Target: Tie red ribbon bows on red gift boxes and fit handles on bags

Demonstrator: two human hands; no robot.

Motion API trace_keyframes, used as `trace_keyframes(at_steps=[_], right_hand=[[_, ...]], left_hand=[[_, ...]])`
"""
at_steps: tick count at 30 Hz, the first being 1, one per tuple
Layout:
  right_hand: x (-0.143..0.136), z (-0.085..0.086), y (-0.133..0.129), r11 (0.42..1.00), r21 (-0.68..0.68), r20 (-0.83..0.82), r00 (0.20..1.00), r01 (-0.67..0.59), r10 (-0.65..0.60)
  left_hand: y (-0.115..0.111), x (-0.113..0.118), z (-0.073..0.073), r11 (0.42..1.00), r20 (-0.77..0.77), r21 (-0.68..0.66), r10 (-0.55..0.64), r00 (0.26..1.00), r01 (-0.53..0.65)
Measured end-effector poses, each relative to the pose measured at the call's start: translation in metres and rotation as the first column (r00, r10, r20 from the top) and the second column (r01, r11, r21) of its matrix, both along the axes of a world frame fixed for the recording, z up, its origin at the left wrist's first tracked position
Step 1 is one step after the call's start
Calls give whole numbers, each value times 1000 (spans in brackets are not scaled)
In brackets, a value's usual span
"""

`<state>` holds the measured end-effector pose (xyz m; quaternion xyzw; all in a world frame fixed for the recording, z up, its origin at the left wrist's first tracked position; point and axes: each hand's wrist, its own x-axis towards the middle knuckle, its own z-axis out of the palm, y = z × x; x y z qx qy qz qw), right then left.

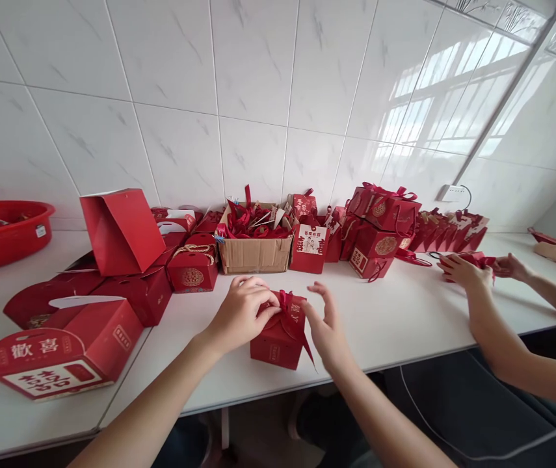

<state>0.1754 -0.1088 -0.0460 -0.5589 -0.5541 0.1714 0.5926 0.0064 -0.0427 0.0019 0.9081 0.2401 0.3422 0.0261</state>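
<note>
A small red gift box [275, 348] stands upright near the table's front edge, between my hands. A dark red ribbon [302, 328] is tied at its top, with one tail hanging down the right side. My left hand [248, 309] is at the box's top left, thumb and fingers pinched together at the ribbon knot. To the right of the box, my right hand [329, 325] has its fingers apart and raised, with nothing in them; its thumb side is close to the box's upper edge.
Red boxes [63, 351] are piled at the left, near a red basin [9, 234]. A cardboard carton [255, 255] of ribbons stands behind my box. Stacked gift boxes [375, 240] are at the back right. A co-worker's hands [473, 270] handle a red item farther right.
</note>
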Motion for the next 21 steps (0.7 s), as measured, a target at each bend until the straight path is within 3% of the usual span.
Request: trace_keyframes(at_steps=[1, 3, 5, 7, 12, 15, 18, 21], right_hand=[[6, 4, 5, 1000, 8, 56, 998, 9, -9], [16, 13, 15, 992, -9, 214, 969, -125, 124], [23, 21, 26, 956, -57, 374, 882, -288, 288], [27, 27, 33, 929, -80, 474, 806, -360, 353], [34, 48, 24, 943, 12, 706, 671, -332, 227], [41, 69, 8, 917, -28, 795, 547, -397, 261], [46, 83, 4, 900, -91, 747, 569, -426, 345], [45, 83, 17, 853, -133, 612, 635, -505, 471]], left_hand=[[0, -1, 1, 1000, -16, 4, -10, 1000, 10], [0, -1, 3, 999, -53, 21, -31, 998, 32], [-1, 0, 6, 997, -84, 43, -54, 995, 58], [-1, 2, 8, 995, -102, 55, -75, 992, 81], [0, 3, 9, 994, -105, 92, -58, 993, 67], [1, 2, 8, 992, -107, 105, -62, 992, 73], [3, 2, 10, 990, -132, 100, -88, 987, 101], [5, 3, 13, 987, -155, 95, -114, 981, 130]])
